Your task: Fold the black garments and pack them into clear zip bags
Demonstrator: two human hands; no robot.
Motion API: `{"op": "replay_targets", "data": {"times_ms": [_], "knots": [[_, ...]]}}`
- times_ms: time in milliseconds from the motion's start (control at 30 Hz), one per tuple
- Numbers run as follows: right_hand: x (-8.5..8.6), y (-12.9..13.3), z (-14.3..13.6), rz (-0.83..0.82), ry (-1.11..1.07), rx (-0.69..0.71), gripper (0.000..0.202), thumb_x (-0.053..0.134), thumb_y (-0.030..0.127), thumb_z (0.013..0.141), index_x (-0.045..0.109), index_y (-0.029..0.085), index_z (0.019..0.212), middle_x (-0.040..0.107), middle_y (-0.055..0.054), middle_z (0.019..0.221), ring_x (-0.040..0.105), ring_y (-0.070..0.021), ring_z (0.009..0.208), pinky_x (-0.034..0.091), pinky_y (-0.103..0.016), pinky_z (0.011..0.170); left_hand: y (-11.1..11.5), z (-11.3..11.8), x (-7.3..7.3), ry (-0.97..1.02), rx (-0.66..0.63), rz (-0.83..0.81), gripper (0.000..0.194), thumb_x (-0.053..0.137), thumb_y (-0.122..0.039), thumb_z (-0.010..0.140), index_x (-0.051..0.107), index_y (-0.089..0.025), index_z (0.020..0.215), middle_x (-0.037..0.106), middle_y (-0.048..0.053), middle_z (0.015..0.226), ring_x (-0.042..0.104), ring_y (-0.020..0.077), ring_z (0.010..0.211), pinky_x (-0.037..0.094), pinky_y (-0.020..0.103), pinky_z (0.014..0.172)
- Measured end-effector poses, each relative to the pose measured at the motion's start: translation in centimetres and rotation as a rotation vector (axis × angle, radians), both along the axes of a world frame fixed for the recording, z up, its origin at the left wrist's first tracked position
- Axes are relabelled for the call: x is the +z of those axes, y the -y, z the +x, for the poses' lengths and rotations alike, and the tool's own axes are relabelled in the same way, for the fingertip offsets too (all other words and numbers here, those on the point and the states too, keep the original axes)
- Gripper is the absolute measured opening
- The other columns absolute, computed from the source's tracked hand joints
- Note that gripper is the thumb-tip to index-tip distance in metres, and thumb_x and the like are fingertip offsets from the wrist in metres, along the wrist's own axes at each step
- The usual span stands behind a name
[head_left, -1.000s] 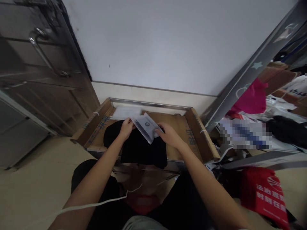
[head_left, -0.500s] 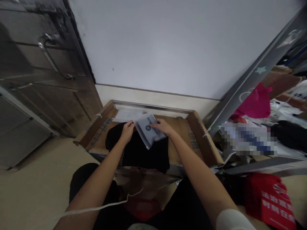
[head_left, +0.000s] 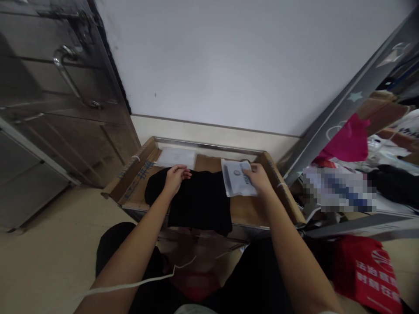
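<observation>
Cardboard (head_left: 247, 213); apparent pouch (head_left: 233, 179) in right hand (head_left: 261, 178)

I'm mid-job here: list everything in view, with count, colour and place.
printed packet: 1, translucent grey-white, in right hand
black cloth: count unclear, black, on tray
flat packs: count unclear, whitish, tray's back left
cardboard-lined tray: 1, brown, centre
wall: 1, white, behind tray
door: 1, grey-brown, left
door handle: 1, silver, on door
post: 1, grey, right
pink item: 1, pink, far right
mixed goods: count unclear, various colours, far right
red bag: 1, red, lower right
cord: 1, white, lower left
left hand: 1, bare, by black cloth
right hand: 1, bare, holding packet
</observation>
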State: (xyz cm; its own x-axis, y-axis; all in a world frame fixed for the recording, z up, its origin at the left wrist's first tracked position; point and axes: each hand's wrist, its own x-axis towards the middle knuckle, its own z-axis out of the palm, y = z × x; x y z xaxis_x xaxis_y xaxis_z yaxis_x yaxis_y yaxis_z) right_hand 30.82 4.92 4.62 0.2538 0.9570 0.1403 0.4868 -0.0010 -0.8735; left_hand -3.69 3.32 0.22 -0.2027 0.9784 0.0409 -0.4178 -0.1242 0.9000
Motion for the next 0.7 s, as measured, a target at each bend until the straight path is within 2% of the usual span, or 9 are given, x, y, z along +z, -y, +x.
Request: {"op": "replay_targets", "data": {"times_ms": [67, 133, 200, 267, 333, 400, 533, 700], "knots": [[-0.1, 0.7, 1.8, -0.049, 0.315, -0.062, 0.064, 0.066, 0.025, 0.078, 0.05, 0.01, 0.138, 0.068, -0.021, 0.121, 0.065, -0.0327, 0.112, 0.05, -0.043, 0.096, 0.0, -0.1, -0.1, 0.011, 0.001, -0.001, 0.022, 0.073, -0.024, 0.067, 0.065, -0.013, 0.084, 0.071, 0.007, 0.074, 0.069, 0.0173, 0.061, 0.053, 0.029, 0.059], [-0.1, 1.7, 1.9, -0.064, 0.585, -0.081, 0.064, 0.057, 0.019, 0.082, 0.048, 0.006, 0.144, 0.058, -0.028, 0.134, 0.057, -0.0374, 0.125, 0.044, -0.048, 0.105, -0.1, -0.1, -0.1, 0.021, 0.001, -0.004, 0.022, 0.073, -0.024, 0.067, 0.065, -0.013, 0.084, 0.071, 0.007, 0.074, 0.069, 0.0175, 0.062, 0.052, 0.029, 0.06], [-0.1, 2.6, 0.6, 0.003, 0.787, -0.062, 0.057, 0.053, 0.018, 0.085, 0.054, 0.01, 0.142, 0.048, -0.027, 0.147, 0.045, -0.0416, 0.137, 0.036, -0.054, 0.111, -0.1, -0.2, -0.2, 0.022, 0.001, -0.007, 0.022, 0.073, -0.024, 0.067, 0.065, -0.013, 0.085, 0.071, 0.007, 0.074, 0.069, 0.0176, 0.063, 0.052, 0.029, 0.06], [-0.4, 3.2, -1.2, 0.109, 0.912, 0.021, 0.05, 0.05, 0.023, 0.09, 0.059, 0.017, 0.139, 0.039, -0.021, 0.157, 0.031, -0.0416, 0.146, 0.029, -0.058, 0.116, -0.1, -0.2, -0.2, 0.021, 0.001, -0.005, 0.022, 0.073, -0.025, 0.068, 0.065, -0.014, 0.085, 0.071, 0.007, 0.074, 0.069, 0.0174, 0.063, 0.052, 0.03, 0.061], [-1.0, 3.2, -2.6, 0.146, 0.963, 0.125, 0.046, 0.046, 0.032, 0.096, 0.06, 0.021, 0.139, 0.038, -0.016, 0.16, 0.027, -0.0389, 0.149, 0.026, -0.058, 0.118, -0.1, -0.2, -0.3, 0.02, 0.0, 0.002, 0.022, 0.073, -0.025, 0.069, 0.065, -0.014, 0.085, 0.071, 0.007, 0.074, 0.069, 0.0173, 0.064, 0.052, 0.03, 0.062], [-2.0, 2.9, -3.1, 0.104, 0.983, 0.186, 0.049, 0.041, 0.039, 0.1, 0.056, 0.02, 0.143, 0.041, -0.016, 0.158, 0.03, -0.037, 0.149, 0.024, -0.058, 0.119, -0.1, -0.2, -0.3, 0.02, 0.0, 0.007, 0.022, 0.073, -0.025, 0.069, 0.065, -0.014, 0.086, 0.071, 0.007, 0.075, 0.069, 0.0173, 0.065, 0.052, 0.03, 0.063], [-3.8, 2.1, -2.6, 0.017, 1.004, 0.166, 0.056, 0.034, 0.045, 0.103, 0.048, 0.02, 0.15, 0.041, -0.016, 0.159, 0.029, -0.0355, 0.15, 0.015, -0.057, 0.121, 0.0, -0.2, -0.2, 0.03, 0.007, -0.003, 0.021, 0.073, -0.023, 0.068, 0.064, -0.014, 0.085, 0.071, 0.007, 0.074, 0.069, 0.0173, 0.064, 0.052, 0.03, 0.062], [-4.5, 1.8, -2.2, -0.001, 1.0, 0.139, 0.058, 0.032, 0.05, 0.103, 0.043, 0.023, 0.153, 0.039, -0.013, 0.161, 0.031, -0.034, 0.15, 0.017, -0.056, 0.121, 0.1, -0.1, 0.0, 0.016, -0.001, -0.004, 0.021, 0.071, -0.023, 0.068, 0.065, -0.013, 0.085, 0.071, 0.007, 0.074, 0.068, 0.0169, 0.062, 0.051, 0.029, 0.06]]}}
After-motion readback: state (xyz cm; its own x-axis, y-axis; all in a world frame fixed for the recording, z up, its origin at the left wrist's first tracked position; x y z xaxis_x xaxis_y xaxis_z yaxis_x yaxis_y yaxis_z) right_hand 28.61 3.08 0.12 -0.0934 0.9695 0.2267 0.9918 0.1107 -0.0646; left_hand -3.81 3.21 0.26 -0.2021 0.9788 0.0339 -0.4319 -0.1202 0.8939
